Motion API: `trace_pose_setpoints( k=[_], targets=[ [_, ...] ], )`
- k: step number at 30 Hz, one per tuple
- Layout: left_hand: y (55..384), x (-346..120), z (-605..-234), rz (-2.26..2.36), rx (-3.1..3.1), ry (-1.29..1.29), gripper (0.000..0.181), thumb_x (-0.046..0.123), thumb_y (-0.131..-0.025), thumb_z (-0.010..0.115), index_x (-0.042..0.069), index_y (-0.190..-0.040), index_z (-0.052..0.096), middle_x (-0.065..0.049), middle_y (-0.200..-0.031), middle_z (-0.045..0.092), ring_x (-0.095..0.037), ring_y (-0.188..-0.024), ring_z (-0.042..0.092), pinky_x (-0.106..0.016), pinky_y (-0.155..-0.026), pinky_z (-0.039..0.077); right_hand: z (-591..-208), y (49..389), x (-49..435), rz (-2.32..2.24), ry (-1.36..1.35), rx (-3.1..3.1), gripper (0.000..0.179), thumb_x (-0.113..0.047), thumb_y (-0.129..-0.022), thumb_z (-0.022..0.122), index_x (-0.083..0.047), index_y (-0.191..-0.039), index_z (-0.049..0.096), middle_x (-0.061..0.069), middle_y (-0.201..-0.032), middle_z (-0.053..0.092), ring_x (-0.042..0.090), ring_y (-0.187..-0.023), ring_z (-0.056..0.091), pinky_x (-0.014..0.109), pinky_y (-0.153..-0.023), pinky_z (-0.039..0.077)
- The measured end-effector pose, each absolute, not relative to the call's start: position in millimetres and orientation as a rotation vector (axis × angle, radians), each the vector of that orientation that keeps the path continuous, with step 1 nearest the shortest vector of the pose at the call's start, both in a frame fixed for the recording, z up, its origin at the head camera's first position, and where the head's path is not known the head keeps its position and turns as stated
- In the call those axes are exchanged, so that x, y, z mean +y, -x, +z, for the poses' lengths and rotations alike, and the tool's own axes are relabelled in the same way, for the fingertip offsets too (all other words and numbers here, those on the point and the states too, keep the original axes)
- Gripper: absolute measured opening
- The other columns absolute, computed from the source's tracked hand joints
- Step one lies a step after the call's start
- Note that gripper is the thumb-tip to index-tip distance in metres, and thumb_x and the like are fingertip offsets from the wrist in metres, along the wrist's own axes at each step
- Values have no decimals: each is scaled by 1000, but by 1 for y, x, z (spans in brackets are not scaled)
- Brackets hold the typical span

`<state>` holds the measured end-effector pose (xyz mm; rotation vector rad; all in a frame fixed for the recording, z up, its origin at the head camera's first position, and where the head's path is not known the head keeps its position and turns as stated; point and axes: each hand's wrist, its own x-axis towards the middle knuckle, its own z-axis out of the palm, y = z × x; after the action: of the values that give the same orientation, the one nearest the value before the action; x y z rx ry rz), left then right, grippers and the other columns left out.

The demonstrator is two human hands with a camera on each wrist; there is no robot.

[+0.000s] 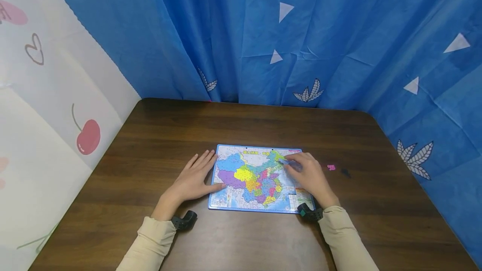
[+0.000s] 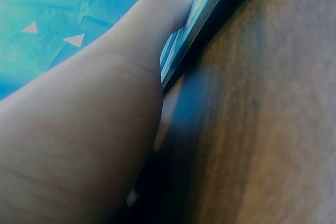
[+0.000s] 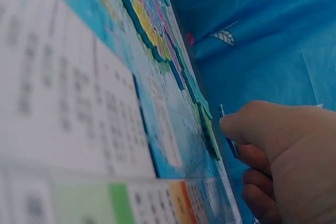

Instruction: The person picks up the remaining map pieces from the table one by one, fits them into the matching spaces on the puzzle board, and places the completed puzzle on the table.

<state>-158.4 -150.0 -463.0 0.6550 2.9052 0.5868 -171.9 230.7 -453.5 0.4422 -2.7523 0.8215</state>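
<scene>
A map puzzle board (image 1: 244,210) with coloured, raised pieces lies flat on the table. My left hand (image 1: 193,182) rests at its left side, fingers straight, with the thumb reaching over the board's edge. In the left wrist view the thumb side of that hand (image 2: 165,14) meets the rim of the board. Over the upper right of the map, my right hand (image 1: 310,177) pinches a small, thin blue puzzle piece (image 1: 283,161) between thumb and fingers. The right wrist view shows this piece edge-on, held close above the board's green and teal pieces (image 3: 207,135).
To the right of the board, a small pink puzzle piece (image 1: 331,167) and a dark piece (image 1: 345,173) lie on the brown wooden table (image 1: 169,124). A blue curtain (image 1: 226,53) hangs along the far and right edges. White patterned cloth (image 1: 49,95) is at the left.
</scene>
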Motion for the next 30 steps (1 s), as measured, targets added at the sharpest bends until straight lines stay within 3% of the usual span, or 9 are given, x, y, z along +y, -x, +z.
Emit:
trace_pose_setpoints(
  k=[30],
  targets=[
    [159,-150,-463,576,2899,-645,106,77,-86,59,12,-164,26,-8,-172,19,-28,-161,13,-54,-130,6,-458,169,220,703,-546,-2782,20,-22,-93,79,-15,-111,81,5,-114,74,25,-109,61,47,-90,56]
  ],
)
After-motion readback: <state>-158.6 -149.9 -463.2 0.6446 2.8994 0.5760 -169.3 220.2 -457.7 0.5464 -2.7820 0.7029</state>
